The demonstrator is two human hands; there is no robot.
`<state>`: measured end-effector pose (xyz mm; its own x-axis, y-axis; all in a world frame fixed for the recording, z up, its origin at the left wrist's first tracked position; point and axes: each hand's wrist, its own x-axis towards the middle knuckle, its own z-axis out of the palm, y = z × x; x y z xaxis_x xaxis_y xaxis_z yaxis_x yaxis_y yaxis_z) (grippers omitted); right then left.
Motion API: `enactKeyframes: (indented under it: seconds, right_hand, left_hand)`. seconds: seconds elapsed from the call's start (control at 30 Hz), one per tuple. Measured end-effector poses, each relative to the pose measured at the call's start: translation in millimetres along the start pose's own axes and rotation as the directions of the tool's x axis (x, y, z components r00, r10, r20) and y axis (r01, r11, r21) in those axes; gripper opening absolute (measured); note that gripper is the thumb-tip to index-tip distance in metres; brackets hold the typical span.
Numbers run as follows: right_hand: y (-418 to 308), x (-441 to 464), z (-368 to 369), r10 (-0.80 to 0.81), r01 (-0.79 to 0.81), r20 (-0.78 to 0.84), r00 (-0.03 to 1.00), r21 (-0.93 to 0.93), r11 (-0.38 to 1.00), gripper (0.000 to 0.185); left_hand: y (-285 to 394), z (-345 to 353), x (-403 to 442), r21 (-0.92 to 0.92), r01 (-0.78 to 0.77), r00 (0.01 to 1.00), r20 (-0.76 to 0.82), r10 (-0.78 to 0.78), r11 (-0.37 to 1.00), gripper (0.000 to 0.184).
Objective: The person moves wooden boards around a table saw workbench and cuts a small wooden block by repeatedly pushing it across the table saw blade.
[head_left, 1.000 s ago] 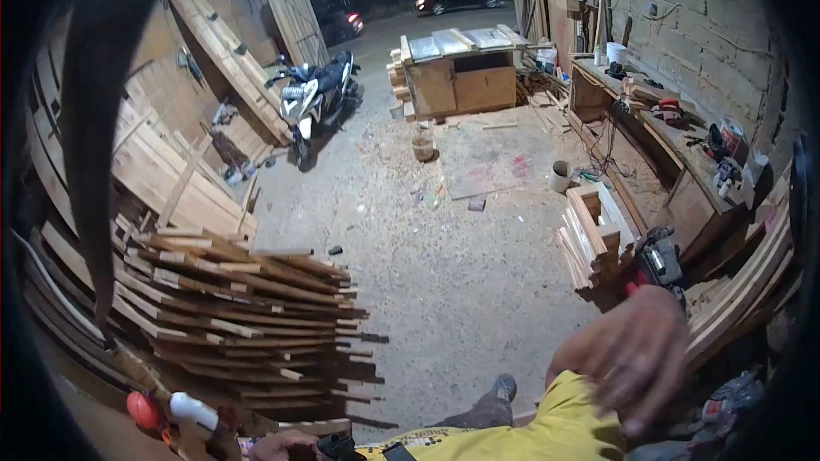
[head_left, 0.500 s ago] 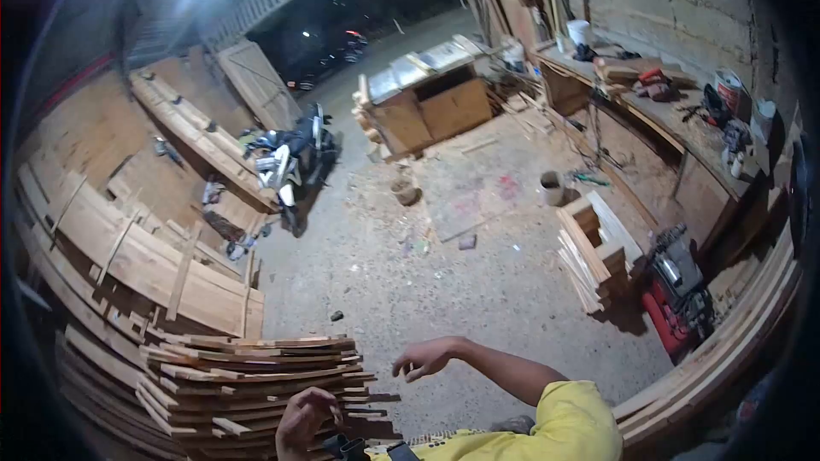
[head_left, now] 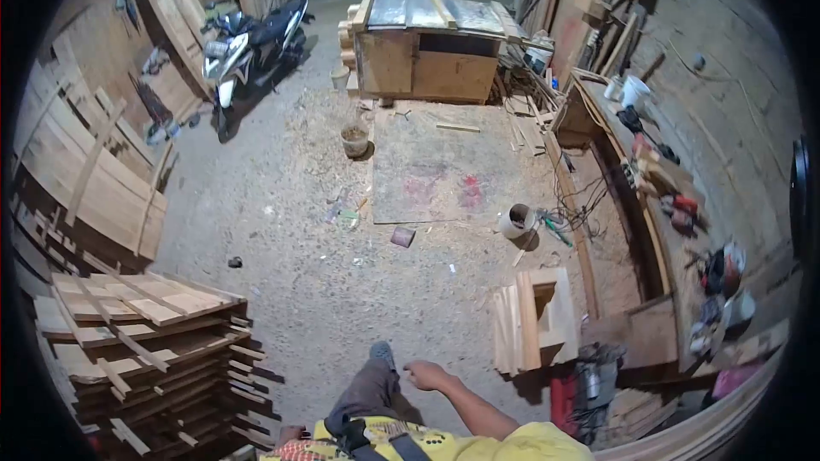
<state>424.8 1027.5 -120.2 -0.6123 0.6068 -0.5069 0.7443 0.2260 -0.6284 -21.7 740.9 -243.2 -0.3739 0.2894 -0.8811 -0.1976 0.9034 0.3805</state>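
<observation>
My right hand [head_left: 427, 376] hangs in the air in front of my body, just right of my forward leg, with loosely bent fingers and nothing in it. Only a small part of my left hand [head_left: 291, 433] shows at the bottom edge, beside a red checked patch of cloth; its fingers are hidden. My leg in dark trousers [head_left: 363, 393] is stretched forward, and the shoe [head_left: 382, 353] is on the concrete floor. To my left stands a tall stack of wooden slats and boards [head_left: 162, 299], apart from my right hand.
Ahead are a wooden cabinet [head_left: 453, 68], a parked scooter [head_left: 256, 47] and buckets [head_left: 354, 142] on the sawdust-strewn floor. At right stand a stack of wooden frames [head_left: 521, 324], a red and grey machine [head_left: 589, 384] and a cluttered workbench [head_left: 675, 196]. Boards [head_left: 102, 171] lean at left.
My view has swung right and tilted down. My left hand has dropped from beside the slat stack to the bottom edge. My leg and shoe have come into view.
</observation>
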Motion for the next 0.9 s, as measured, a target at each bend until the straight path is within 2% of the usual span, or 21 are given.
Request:
enactKeyframes:
  seconds: [0.03,0.1,0.17,0.23,0.27,0.3,0.33,0.37,0.4,0.43,0.47,0.5,0.53,0.57,0.6,0.63,0.7,0.73,0.77,0.83,0.9]
  right_hand:
    - [37.7,-4.2,7.6,0.134,-0.135,-0.062,0.989,-0.008,0.991,0.038]
    - [128.6,-21.2,35.7,0.267,-0.260,-0.147,0.953,0.064,0.964,0.035]
    - [193.2,-54.0,33.2,0.597,-0.635,0.215,0.773,0.255,0.729,0.031]
    - [300.8,-84.8,89.3,0.432,-0.464,0.180,0.883,0.207,0.861,0.028]
    - [285.3,-93.6,53.9,0.388,-0.402,0.241,0.890,0.010,0.916,0.025]
    - [257.5,-111.2,-4.2,0.352,-0.310,0.302,0.886,-0.181,0.933,0.022]
    - [226.6,-113.9,-55.1,0.619,-0.686,0.314,0.720,0.186,0.704,0.019]
    - [235.0,-103.6,-66.8,0.705,-0.749,0.308,0.639,0.460,0.477,0.020]
    - [238.3,-97.3,-85.1,0.771,-0.706,0.338,0.540,0.681,0.196,0.021]
    - [262.0,-87.8,-96.1,0.775,-0.696,0.330,0.539,0.693,0.190,0.021]
    - [294.5,-79.4,-109.4,0.541,-0.295,0.251,0.803,0.956,-0.005,0.021]
    - [322.3,-75.3,-120.6,0.324,0.105,0.007,0.946,0.939,-0.326,0.021]
    - [340.6,-63.6,-134.1,0.334,0.103,0.018,0.942,0.935,-0.340,0.021]
    - [364.6,-23.0,-164.8,0.478,0.019,-0.114,0.871,0.980,0.200,0.020]
    - [386.4,26.6,-211.4,0.517,-0.140,-0.320,0.794,0.731,0.668,0.020]
    - [395.1,55.1,-251.5,0.448,-0.350,-0.507,0.736,0.281,0.894,0.021]
    - [392.4,87.9,-364.8,0.743,-0.452,0.149,0.652,0.864,0.223,0.023]
    - [416.3,105.8,-406.2,0.619,-0.467,-0.106,0.778,0.562,0.683,0.022]
    - [457.8,132.5,-440.7,0.367,-0.359,-0.238,0.899,0.078,0.930,0.022]
    - [526.9,182.0,-496.7,0.472,-0.212,-0.352,0.809,0.574,0.791,0.023]
    - [503.8,195.0,-624.9,0.487,-0.307,-0.435,0.757,0.421,0.853,0.034]
  left_hand:
    - [10.8,28.4,-2.6,0.645,0.044,0.953,-0.257,0.162,0.763,0.032]
    - [71.1,62.2,16.9,0.658,-0.105,0.976,-0.077,0.205,0.746,0.031]
    - [145.0,91.7,34.4,0.608,-0.400,0.916,0.255,0.309,0.686,0.030]
    - [218.1,120.3,26.6,0.563,-0.527,0.847,0.406,0.342,0.637,0.030]
    - [296.5,155.2,-2.2,0.280,-0.300,0.938,0.263,0.228,0.912,0.026]
    - [344.0,181.2,0.5,0.214,-0.306,0.932,0.265,0.246,0.928,0.025]
    - [386.7,205.0,13.1,0.147,-0.313,0.926,0.267,0.267,0.938,0.023]
    - [433.8,226.4,22.6,0.151,-0.349,0.913,0.277,0.299,0.925,0.024]
    - [476.4,251.1,30.6,0.151,-0.383,0.899,0.288,0.330,0.911,0.024]
    - [520.7,275.9,36.8,0.167,-0.400,0.897,0.271,0.348,0.901,0.023]
    - [558.8,299.9,44.6,0.176,-0.416,0.895,0.255,0.366,0.892,0.021]
    - [585.6,317.7,69.0,0.159,-0.466,0.865,0.290,0.411,0.870,0.019]
    - [621.1,342.8,60.5,0.203,-0.477,0.874,0.213,0.437,0.855,0.019]
    - [643.3,363.9,57.2,0.188,-0.440,0.893,0.197,0.405,0.878,0.020]
    - [676.3,385.8,59.7,0.164,-0.416,0.904,0.181,0.387,0.895,0.022]
    - [706.0,411.7,47.8,0.187,-0.386,0.917,0.183,0.354,0.903,0.024]
    - [748.7,457.4,30.7,0.230,-0.364,0.921,0.230,0.313,0.903,0.031]
    - [771.4,478.1,10.3,0.225,-0.417,0.884,0.325,0.336,0.881,0.033]
    - [794.2,501.4,-9.7,0.250,-0.461,0.859,0.367,0.357,0.852,0.031]
    - [829.6,542.4,-28.9,0.249,-0.498,0.831,0.412,0.375,0.830,0.030]
    - [861.7,582.6,-28.6,0.132,-0.493,0.816,0.412,0.405,0.860,0.030]
